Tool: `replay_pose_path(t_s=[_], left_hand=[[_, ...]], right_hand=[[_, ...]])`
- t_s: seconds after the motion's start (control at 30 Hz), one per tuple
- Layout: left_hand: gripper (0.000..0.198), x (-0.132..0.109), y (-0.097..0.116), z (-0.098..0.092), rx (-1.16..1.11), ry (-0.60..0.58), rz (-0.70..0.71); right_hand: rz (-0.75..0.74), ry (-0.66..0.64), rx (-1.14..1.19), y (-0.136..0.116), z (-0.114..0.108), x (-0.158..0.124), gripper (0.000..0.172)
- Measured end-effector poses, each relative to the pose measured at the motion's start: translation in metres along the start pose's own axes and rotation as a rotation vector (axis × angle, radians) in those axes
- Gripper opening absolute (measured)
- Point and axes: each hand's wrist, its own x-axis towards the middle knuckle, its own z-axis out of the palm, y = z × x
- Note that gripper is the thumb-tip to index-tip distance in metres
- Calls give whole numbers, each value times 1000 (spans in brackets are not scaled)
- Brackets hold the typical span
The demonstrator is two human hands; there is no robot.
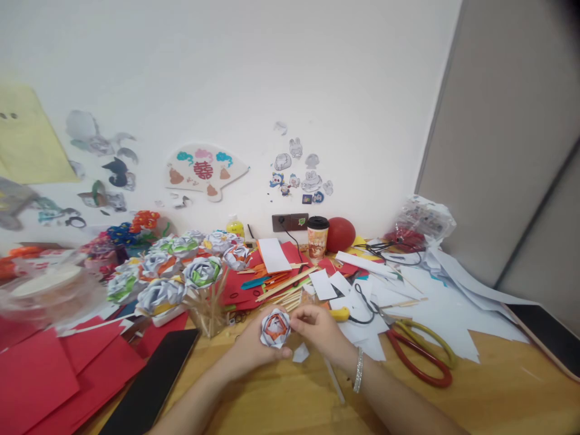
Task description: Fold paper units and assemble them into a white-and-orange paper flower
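My left hand (254, 341) is wrapped round a paper flower (275, 329), its white outer petals folded about an orange and white centre that faces me. At the flower's right edge, my right hand (319, 331) has thumb and forefinger pinched together on a petal. A bracelet (358, 370) circles the right wrist. Under the right hand a thin pale stick (334, 382) slants down over the table; whether it joins the flower is hidden. A small white paper piece (300, 353) lies just below the fingers. Several finished paper flowers (158, 266) stand bunched to the left.
Large scissors (421, 353) with red and yellow handles lie at right, near white paper sheets (421, 302). Wooden sticks (285, 296), a lidded cup (318, 237) and a red ball (341, 234) are behind the hands. Red paper (36, 380) and a black slab (151, 380) lie left.
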Motion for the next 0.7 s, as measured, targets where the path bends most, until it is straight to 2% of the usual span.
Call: replay_pose_path(t_s=[0.2, 0.33, 0.5, 0.7], left_hand=[[62, 0, 1, 1, -3, -20, 6], [62, 1, -2, 1, -3, 65, 9], [61, 3, -8, 3, -37, 148, 28], [59, 3, -11, 9, -80, 238, 39]], right_hand=[[-92, 25, -117, -1, 4, -1, 17], [-87, 92, -123, 0, 5, -2, 17], [-69, 65, -68, 1, 4, -1, 19], [-6, 95, -104, 4, 5, 1, 17]])
